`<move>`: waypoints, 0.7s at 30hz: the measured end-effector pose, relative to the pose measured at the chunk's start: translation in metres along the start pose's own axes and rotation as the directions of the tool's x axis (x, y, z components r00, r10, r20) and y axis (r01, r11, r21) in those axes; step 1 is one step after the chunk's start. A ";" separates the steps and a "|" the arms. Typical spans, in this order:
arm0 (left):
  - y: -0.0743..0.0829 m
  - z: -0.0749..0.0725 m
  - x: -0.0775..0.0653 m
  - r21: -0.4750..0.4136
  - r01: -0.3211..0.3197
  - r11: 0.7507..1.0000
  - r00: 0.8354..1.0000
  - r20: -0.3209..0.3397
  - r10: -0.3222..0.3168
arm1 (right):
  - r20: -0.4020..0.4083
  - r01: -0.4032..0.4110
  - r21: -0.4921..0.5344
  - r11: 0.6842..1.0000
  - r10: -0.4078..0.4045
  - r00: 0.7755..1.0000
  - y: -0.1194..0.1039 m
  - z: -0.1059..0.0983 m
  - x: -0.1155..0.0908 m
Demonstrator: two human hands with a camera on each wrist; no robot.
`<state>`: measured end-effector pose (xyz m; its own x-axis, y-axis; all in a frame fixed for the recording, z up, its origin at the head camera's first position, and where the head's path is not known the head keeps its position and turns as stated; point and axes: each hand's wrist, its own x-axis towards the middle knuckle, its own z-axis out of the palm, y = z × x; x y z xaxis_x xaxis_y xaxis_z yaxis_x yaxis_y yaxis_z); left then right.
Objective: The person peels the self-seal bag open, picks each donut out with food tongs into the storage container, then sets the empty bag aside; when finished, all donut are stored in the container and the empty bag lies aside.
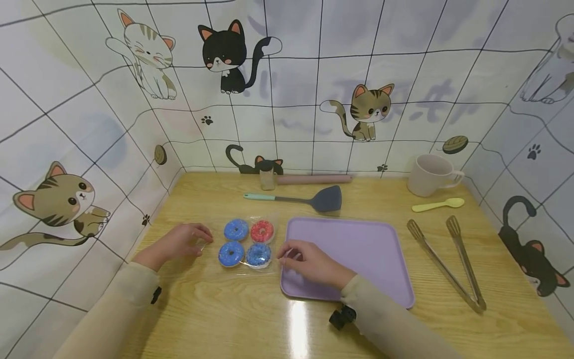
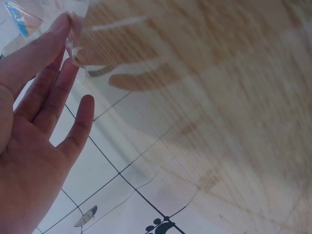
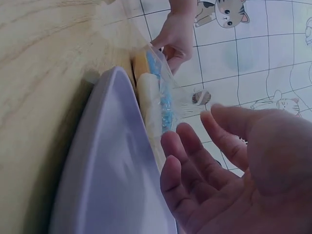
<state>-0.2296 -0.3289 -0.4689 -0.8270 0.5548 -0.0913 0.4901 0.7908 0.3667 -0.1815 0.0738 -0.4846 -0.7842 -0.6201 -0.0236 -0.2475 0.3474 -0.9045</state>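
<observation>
Head view: left of centre, the left hand (image 1: pixel 179 243) pinches a crinkly clear bag (image 1: pixel 246 243) of ring-shaped doughnuts (image 1: pixel 228 262); mid-frame, the right hand's (image 1: pixel 313 263) fingers curve, hold unclear.

3 blue doughnuts (image 1: pixel 224 255) and 1 red doughnut (image 1: pixel 256 232) lie flat in a clear bag (image 1: pixel 247 244).

No word, brand or number is reading clearly on anything here. Across the upper part of the cat-print wall covering (image 1: pixel 296 92), faint purple letter-like marks (image 1: pixel 442 92) are showing, too pale and blurred for making out. As for signs, small dark paw-print symbols (image 1: pixel 207 120) are dotting the covering: two are appearing on the back stretch, one on the left side and one on the right. The left wrist view is also catching a paw print (image 2: pixel 160 227) on the covering.
</observation>
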 end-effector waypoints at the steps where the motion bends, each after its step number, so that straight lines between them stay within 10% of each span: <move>1: -0.001 0.000 0.000 0.000 -0.001 1.000 1.000 -0.001 0.001 | -0.005 -0.001 0.000 1.000 0.001 1.000 -0.001 -0.001 0.002; 21: 0.000 -0.001 -0.001 -0.034 0.006 0.999 1.000 -0.009 -0.006 | 0.040 0.185 -0.178 0.966 -0.181 0.983 -0.003 0.005 0.044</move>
<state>-0.2284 -0.3296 -0.4679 -0.8324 0.5476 -0.0856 0.4756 0.7850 0.3970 -0.2123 0.0421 -0.4847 -0.7032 -0.7002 0.1236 -0.4857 0.3461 -0.8026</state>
